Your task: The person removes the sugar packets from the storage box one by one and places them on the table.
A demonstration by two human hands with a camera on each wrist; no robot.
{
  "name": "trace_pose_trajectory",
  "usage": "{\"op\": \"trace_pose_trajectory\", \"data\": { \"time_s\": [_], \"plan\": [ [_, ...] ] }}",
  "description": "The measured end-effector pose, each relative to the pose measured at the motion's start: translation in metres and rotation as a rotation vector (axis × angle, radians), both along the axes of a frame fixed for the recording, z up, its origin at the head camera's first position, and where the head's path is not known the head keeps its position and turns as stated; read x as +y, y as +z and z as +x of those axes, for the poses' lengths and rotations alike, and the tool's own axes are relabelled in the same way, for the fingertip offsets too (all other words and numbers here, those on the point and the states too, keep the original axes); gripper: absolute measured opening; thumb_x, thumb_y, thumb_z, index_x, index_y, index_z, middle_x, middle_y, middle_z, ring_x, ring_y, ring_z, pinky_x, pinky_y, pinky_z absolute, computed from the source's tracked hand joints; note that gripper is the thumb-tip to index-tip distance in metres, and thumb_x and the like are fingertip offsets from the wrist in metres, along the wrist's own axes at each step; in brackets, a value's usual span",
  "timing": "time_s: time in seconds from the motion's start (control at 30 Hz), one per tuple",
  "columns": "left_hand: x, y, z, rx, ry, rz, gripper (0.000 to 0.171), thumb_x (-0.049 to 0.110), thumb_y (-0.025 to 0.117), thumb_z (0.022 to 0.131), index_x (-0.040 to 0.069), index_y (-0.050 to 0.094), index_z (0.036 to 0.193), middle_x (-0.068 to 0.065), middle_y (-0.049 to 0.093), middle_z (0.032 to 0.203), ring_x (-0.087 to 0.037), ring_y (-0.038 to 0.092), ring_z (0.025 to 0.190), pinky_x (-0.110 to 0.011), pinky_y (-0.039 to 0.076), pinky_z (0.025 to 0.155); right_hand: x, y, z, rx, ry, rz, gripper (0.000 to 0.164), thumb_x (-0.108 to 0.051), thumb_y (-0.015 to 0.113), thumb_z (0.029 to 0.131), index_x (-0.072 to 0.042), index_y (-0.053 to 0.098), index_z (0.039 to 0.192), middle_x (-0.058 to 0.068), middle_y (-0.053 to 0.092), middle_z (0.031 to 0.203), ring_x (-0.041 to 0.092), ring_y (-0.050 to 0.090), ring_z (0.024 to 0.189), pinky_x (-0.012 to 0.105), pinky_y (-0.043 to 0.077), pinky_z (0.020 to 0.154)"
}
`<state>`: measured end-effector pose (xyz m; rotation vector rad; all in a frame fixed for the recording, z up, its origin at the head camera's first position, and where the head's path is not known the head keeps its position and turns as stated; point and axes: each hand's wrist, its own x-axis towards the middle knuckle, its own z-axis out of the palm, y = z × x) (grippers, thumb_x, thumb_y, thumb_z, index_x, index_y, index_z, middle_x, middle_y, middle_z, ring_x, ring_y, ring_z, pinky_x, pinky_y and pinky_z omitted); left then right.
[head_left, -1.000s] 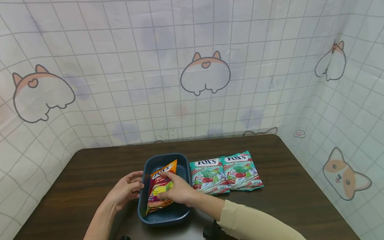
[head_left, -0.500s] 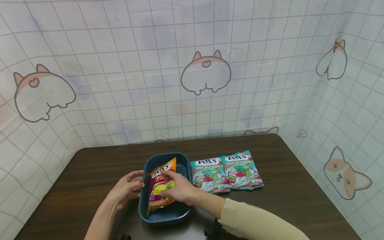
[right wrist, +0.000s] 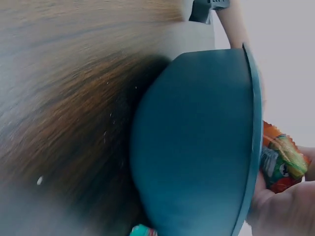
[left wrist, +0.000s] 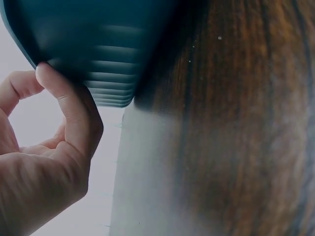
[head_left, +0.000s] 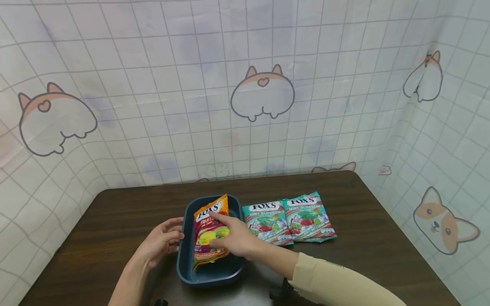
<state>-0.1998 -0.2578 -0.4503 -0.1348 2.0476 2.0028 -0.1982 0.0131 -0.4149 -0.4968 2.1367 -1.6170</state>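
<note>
A dark blue plastic tray stands on the table. At its left side my left hand grips the rim with bent fingers. The left wrist view shows that hand's fingertips at the tray's edge, against its ribbed outer wall. My right hand reaches over the right rim and holds an orange and red bag of Fox's fruit candy by its right side. The bag is tilted, top end raised towards the far rim. Part of it shows past the rim in the right wrist view, beside the right hand.
Right of the tray lie green bags of Fox's Mint Blossom candy, side by side and overlapping. The dark wooden table has a far edge near a grid-patterned cloth. A black object is partly hidden by the right sleeve.
My right hand has shifted the fruit candy bag slightly right and up inside the tray, and the bag stands higher. The left hand has stayed at the rim.
</note>
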Motion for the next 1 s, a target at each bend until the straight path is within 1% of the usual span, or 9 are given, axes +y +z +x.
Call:
{"op": "trace_pose_trajectory", "data": {
  "time_s": [0.17,0.43,0.57,0.77,1.0],
  "plan": [
    [-0.001,-0.001,-0.001,0.003,0.002,-0.004,0.063,0.002,0.059,0.096,-0.003,0.033,0.153,-0.012,0.066,0.120,-0.019,0.067,0.087,-0.033,0.058,0.078,0.011,0.004,0.002,0.046,0.010,0.001,0.073,-0.018,0.079,0.092,-0.033,0.046,0.155,0.010,0.051,0.145,0.026,0.057,0.115,0.041,0.056,0.090],
    [-0.002,-0.006,0.000,0.001,-0.001,0.027,0.065,0.000,0.056,0.096,-0.003,0.030,0.155,-0.008,0.066,0.114,-0.014,0.066,0.083,-0.029,0.057,0.072,0.029,0.002,0.002,0.080,-0.054,-0.011,0.077,-0.023,0.084,0.087,-0.035,0.048,0.154,0.011,0.048,0.148,0.031,0.052,0.121,0.044,0.055,0.091],
    [-0.004,-0.008,0.000,0.009,-0.010,0.037,0.065,-0.002,0.056,0.095,-0.003,0.029,0.155,-0.007,0.066,0.111,-0.013,0.066,0.081,-0.029,0.057,0.070,0.041,0.003,0.001,0.062,-0.061,-0.033,0.079,-0.022,0.084,0.087,-0.034,0.046,0.155,0.013,0.045,0.149,0.032,0.052,0.120,0.043,0.055,0.090],
    [-0.005,-0.005,0.001,0.029,-0.032,0.050,0.066,-0.003,0.055,0.094,-0.005,0.028,0.154,-0.006,0.066,0.109,-0.011,0.065,0.079,-0.026,0.056,0.068,0.060,0.006,-0.001,0.011,-0.041,-0.109,0.080,-0.016,0.082,0.088,-0.027,0.044,0.157,0.015,0.042,0.150,0.033,0.051,0.121,0.042,0.055,0.091],
    [-0.005,-0.004,0.001,0.038,-0.050,0.061,0.068,-0.002,0.057,0.094,-0.006,0.027,0.155,-0.006,0.067,0.110,-0.012,0.066,0.081,-0.028,0.056,0.070,0.084,0.006,-0.007,-0.003,-0.064,-0.102,0.080,-0.018,0.083,0.089,-0.028,0.043,0.157,0.016,0.045,0.145,0.032,0.053,0.119,0.039,0.055,0.090]
  ]
}}
